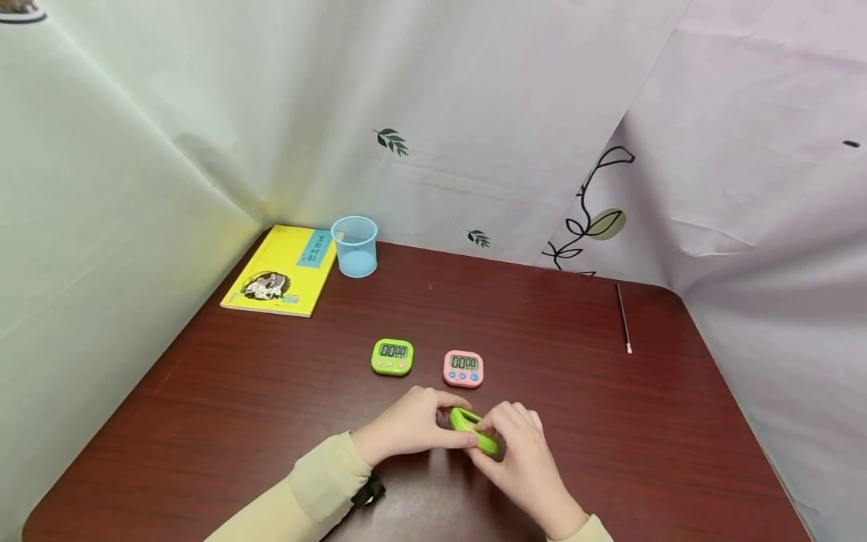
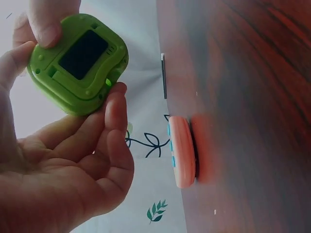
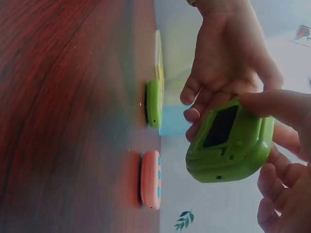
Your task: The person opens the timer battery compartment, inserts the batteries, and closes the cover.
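Both hands hold a green digital timer [image 1: 463,419] tilted just above the table's near side. My left hand [image 1: 415,426] grips its left end between thumb and fingers. From the other side, my right hand [image 1: 524,453] pinches it, its thumb on the timer's back in the right wrist view. In the left wrist view the back of the timer [image 2: 51,80] shows a dark rectangle. Beyond the hands, a second green timer [image 1: 392,366] and a pink timer [image 1: 463,369] with blue buttons lie face up, their displays reading zeros.
A yellow book [image 1: 287,263] lies at the table's far left corner, with a clear blue cup [image 1: 356,262] beside it. Toward the right edge lies a dark pencil [image 1: 623,320]. Pale curtains [image 1: 474,113] hang around the brown table [image 1: 542,324].
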Tool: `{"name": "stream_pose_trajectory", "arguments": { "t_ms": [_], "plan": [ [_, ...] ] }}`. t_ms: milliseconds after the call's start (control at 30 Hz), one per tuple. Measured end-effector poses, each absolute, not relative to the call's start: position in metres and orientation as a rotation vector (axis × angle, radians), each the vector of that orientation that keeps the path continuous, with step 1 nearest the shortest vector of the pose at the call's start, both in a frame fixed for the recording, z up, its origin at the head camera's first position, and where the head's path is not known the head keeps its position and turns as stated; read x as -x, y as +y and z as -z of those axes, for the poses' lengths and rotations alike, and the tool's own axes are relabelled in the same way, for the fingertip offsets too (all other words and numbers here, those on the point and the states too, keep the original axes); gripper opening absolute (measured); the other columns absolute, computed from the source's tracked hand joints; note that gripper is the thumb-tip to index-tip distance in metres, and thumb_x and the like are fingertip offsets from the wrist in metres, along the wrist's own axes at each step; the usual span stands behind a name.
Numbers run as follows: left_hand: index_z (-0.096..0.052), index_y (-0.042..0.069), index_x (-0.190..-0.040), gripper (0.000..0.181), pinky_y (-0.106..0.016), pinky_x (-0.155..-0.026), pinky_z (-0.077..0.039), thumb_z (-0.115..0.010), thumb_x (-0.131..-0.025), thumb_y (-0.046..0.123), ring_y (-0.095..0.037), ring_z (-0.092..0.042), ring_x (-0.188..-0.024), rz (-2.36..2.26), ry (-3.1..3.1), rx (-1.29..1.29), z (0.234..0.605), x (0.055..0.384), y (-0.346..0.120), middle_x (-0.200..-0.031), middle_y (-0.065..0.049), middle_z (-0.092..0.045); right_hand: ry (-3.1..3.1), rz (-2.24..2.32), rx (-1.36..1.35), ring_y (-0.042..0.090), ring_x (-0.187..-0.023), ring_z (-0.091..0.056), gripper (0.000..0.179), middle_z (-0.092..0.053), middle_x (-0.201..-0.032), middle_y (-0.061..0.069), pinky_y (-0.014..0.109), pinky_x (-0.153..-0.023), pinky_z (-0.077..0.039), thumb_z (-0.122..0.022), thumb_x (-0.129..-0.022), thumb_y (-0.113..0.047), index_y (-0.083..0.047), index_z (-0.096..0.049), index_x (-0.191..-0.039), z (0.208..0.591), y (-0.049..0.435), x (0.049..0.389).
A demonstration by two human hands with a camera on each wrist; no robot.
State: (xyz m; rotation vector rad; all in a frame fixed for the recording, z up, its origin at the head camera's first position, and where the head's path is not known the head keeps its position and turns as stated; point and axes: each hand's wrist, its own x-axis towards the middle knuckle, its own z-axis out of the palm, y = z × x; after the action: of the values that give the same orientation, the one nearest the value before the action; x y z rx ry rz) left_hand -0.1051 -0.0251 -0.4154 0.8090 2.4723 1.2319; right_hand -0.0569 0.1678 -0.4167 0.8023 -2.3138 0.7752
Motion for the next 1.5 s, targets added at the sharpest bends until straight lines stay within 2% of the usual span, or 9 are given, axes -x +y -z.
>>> {"name": "stream_pose_trajectory", "arguments": {
  "t_ms": [200,400,500,667,833,1000,1267,1367,1500],
  "plan": [
    [-0.069,0.017,-0.112,0.051,-0.018,-0.063,-0.044,-0.075,-0.074,0.050,-0.003,-0.056,-0.068,-1.224,2.527,-0.835,0.414,0.105,-0.026,-0.086,0.017,-0.067,-2.398,-0.820,-0.761,0.002,-0.074,-0.040,0.041,-0.052,-0.081,-0.016,0.023,-0.071,-0.028,-0.088,-0.059,-0.026,-0.023,-0.062,-0.090,0.417,0.173,0.057],
    [-0.065,0.019,-0.121,0.058,-0.017,-0.055,-0.035,-0.080,-0.071,0.044,-0.007,-0.045,-0.059,-1.319,2.497,-0.825,0.411,0.105,-0.025,-0.085,0.012,-0.067,-2.552,-0.852,-0.576,0.007,-0.084,-0.047,0.079,-0.055,-0.100,-0.005,0.036,-0.078,-0.038,-0.090,-0.056,-0.034,-0.015,-0.058,-0.125,0.415,0.182,0.058],
    [-0.063,0.018,-0.125,0.061,-0.018,-0.056,-0.036,-0.081,-0.071,0.041,-0.006,-0.041,-0.058,-1.341,2.500,-0.853,0.410,0.104,-0.025,-0.086,0.008,-0.067,-2.604,-0.915,-0.527,0.009,-0.081,-0.051,0.087,-0.055,-0.104,-0.004,0.039,-0.079,-0.038,-0.090,-0.057,-0.033,-0.015,-0.053,-0.133,0.414,0.187,0.059],
    [-0.060,0.019,-0.129,0.065,-0.026,-0.077,-0.047,-0.082,-0.072,0.040,-0.007,-0.058,-0.087,-1.372,2.499,-0.908,0.411,0.102,-0.023,-0.114,0.011,-0.065,-2.647,-1.016,-0.555,0.006,-0.082,-0.054,0.079,-0.055,-0.104,-0.012,0.033,-0.076,-0.044,-0.089,-0.061,-0.030,-0.015,-0.056,-0.132,0.413,0.196,0.061],
    [-0.055,0.020,-0.134,0.068,-0.029,-0.090,-0.046,-0.080,-0.074,0.041,-0.002,-0.056,-0.108,-1.347,2.493,-0.957,0.409,0.103,-0.023,-0.126,0.010,-0.060,-2.633,-1.086,-0.613,0.007,-0.088,-0.054,0.070,-0.054,-0.103,-0.014,0.029,-0.073,-0.048,-0.089,-0.062,-0.026,-0.017,-0.060,-0.125,0.410,0.202,0.063],
    [-0.049,0.021,-0.140,0.073,-0.029,-0.097,-0.043,-0.076,-0.077,0.044,-0.008,-0.052,-0.120,-1.277,2.533,-1.004,0.405,0.103,-0.020,-0.133,0.006,-0.055,-2.620,-1.142,-0.661,0.003,-0.085,-0.052,0.070,-0.053,-0.101,-0.013,0.026,-0.070,-0.049,-0.090,-0.060,-0.020,-0.016,-0.058,-0.122,0.406,0.207,0.069],
    [-0.052,0.013,-0.137,0.076,-0.033,-0.096,-0.044,-0.078,-0.073,0.046,-0.017,-0.054,-0.119,-0.998,2.771,-1.009,0.402,0.111,0.001,-0.128,0.001,-0.061,-2.747,-1.115,-0.529,0.004,-0.080,-0.052,0.070,-0.054,-0.097,-0.009,0.025,-0.070,-0.048,-0.089,-0.062,-0.018,-0.014,-0.057,-0.124,0.401,0.219,0.078],
    [-0.056,0.014,-0.134,0.074,-0.034,-0.093,-0.045,-0.078,-0.072,0.047,-0.017,-0.057,-0.113,-0.915,2.827,-0.977,0.401,0.116,0.012,-0.119,0.002,-0.065,-2.800,-1.162,-0.425,0.007,-0.079,-0.054,0.071,-0.055,-0.094,-0.005,0.025,-0.069,-0.050,-0.089,-0.062,-0.018,-0.012,-0.056,-0.125,0.400,0.225,0.082],
    [-0.058,0.012,-0.132,0.073,-0.032,-0.088,-0.043,-0.078,-0.072,0.047,-0.015,-0.059,-0.096,-0.782,2.898,-0.974,0.402,0.124,0.026,-0.100,0.003,-0.070,-2.848,-1.172,-0.321,0.012,-0.081,-0.056,0.071,-0.056,-0.094,0.000,0.028,-0.069,-0.052,-0.088,-0.063,-0.017,-0.011,-0.056,-0.126,0.400,0.230,0.088]
  ]
}}
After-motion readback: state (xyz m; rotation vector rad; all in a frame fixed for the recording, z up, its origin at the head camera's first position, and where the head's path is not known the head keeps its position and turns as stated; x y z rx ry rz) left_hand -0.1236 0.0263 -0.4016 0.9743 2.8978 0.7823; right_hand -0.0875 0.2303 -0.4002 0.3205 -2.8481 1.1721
